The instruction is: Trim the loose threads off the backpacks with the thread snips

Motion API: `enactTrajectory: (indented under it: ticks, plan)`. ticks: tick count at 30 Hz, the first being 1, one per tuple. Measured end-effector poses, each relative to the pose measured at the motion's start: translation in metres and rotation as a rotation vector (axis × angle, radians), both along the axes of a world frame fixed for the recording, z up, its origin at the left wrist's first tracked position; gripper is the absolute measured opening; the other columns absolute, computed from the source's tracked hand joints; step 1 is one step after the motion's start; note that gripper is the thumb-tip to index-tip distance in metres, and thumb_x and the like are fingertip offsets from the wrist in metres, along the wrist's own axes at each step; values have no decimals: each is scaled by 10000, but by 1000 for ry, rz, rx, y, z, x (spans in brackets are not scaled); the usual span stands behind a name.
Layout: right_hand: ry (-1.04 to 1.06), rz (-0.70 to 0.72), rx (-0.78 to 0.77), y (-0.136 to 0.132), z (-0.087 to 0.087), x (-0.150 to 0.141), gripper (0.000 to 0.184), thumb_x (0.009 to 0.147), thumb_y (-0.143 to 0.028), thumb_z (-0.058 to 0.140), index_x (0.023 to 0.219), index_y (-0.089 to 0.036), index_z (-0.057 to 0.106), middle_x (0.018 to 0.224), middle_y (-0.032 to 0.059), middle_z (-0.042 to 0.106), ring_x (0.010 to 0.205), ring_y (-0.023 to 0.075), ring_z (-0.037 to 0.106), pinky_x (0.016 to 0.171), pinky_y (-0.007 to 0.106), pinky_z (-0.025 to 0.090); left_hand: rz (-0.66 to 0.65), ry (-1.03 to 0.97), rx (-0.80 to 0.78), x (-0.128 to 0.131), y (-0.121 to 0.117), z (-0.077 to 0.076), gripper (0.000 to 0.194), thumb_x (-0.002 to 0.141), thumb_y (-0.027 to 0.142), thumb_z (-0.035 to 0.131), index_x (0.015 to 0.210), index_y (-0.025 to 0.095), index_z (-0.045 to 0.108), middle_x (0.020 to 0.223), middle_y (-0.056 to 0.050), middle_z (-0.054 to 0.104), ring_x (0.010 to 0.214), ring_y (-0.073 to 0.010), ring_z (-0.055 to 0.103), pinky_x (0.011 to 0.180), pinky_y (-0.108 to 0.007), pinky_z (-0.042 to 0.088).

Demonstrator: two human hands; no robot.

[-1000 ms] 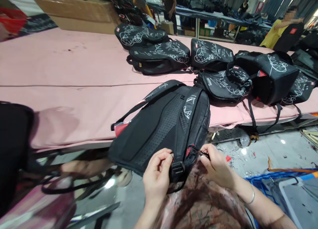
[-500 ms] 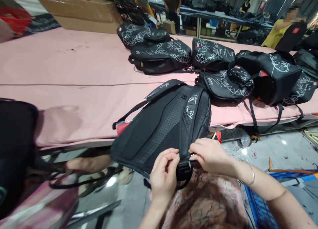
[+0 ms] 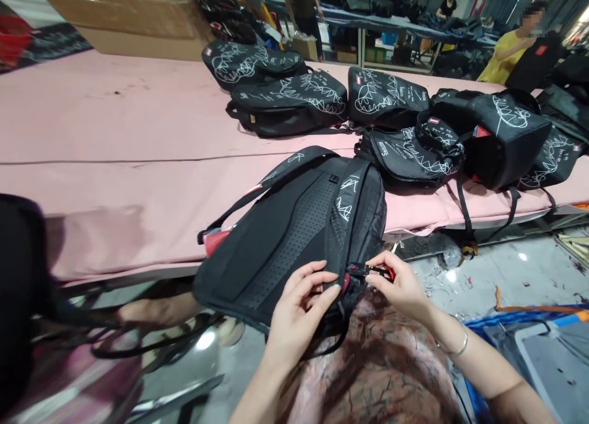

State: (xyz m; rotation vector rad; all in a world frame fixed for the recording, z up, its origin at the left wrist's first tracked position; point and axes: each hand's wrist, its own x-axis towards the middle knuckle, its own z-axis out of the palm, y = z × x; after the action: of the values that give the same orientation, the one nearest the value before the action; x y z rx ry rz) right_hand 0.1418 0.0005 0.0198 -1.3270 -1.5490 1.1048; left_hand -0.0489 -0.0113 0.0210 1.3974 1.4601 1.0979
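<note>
A black backpack (image 3: 271,240) lies with its padded back panel up, its far part on the pink table and its near end over the edge toward my lap. My left hand (image 3: 299,307) is on its near shoulder strap (image 3: 338,234), fingers curled and pinching the strap's lower end. Just to the right, my right hand (image 3: 398,283) grips a small black-and-red tool, which looks like thread snips (image 3: 370,270). The tool's dark end points left at the strap, close to my left fingertips. A bit of dark red shows at the strap beside them.
Several black backpacks with white scribble prints, one of them a backpack (image 3: 289,102), lie along the pink table (image 3: 92,129). A cardboard box (image 3: 133,22) stands at the far left. Another person's arm (image 3: 156,307) and a dark bag (image 3: 21,289) are at left. A blue crate (image 3: 478,390) is low right.
My right hand has come off the strap's lower end and moved slightly right, with the black-and-red tool now showing in its fingers. My left hand has opened a little and stays at the strap.
</note>
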Motion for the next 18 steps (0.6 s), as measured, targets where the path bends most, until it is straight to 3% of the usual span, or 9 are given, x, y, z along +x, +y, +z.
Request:
enactTrajectory:
  ticks: [3, 10, 14, 18]
  plan:
    - [-45, -10, 25, -4, 1, -2, 101, 769, -220, 584, 861, -179, 583, 798, -2, 622, 738, 135, 568, 664, 242, 433, -54, 76, -24, 1, 4, 1, 217, 625, 395, 676, 683, 187, 676, 1093, -106, 540, 836, -199, 577, 547, -254, 480]
    - [-321, 161, 276, -10, 5, 3, 65, 842, -231, 545, 861, -176, 574, 814, 28, 608, 768, 151, 551, 697, 262, 405, 66, 137, 87, 2, -3, -9, 208, 740, 345, 554, 623, 184, 614, 947, -90, 617, 894, -219, 570, 804, -358, 447]
    - [-465, 225, 345, -9, 16, 2, 96, 877, -271, 498, 872, -184, 539, 832, 35, 594, 786, 163, 537, 690, 269, 387, 159, 192, 196, 7, -8, -9, 169, 756, 307, 530, 651, 189, 589, 913, -73, 598, 882, -211, 558, 821, -353, 438]
    - [-589, 314, 385, -7, 30, -3, 83, 884, -250, 472, 863, -187, 522, 809, 42, 577, 765, 177, 525, 669, 280, 376, 156, 260, 294, 13, -11, -10, 147, 779, 279, 510, 680, 194, 576, 899, -67, 565, 895, -205, 539, 826, -347, 429]
